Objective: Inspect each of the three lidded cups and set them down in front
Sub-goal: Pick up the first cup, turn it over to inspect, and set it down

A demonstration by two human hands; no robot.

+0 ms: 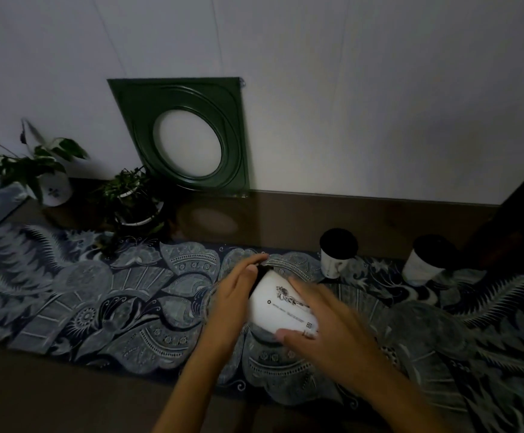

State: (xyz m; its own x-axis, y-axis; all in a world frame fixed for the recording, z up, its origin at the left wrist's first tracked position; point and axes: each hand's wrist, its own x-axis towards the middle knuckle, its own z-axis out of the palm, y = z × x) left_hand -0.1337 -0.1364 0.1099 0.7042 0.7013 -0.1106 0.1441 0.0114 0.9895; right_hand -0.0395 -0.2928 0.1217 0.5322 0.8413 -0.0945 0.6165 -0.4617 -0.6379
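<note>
From the head view, I held the white cup [281, 307] tipped on its side between both hands, above the patterned cloth [98, 307] on the tabletop [379, 220], its black lid [259, 271] pointing away and to the left. My left hand [239, 295] lay against the lid end with fairly straight fingers, and my right hand [326, 326] wrapped the base end, thumb under and fingers over the printed side. The other two lidded cups [337, 253] [424, 260] stood upright further back on the right, well apart from this one. To inspect it well, I judged I should turn it slowly, keeping light pressure on the lid so it could not pop loose, and not squeeze the thin wall. The room was dim, so bringing the print toward me would help before I stood it upright in front of me.
</note>
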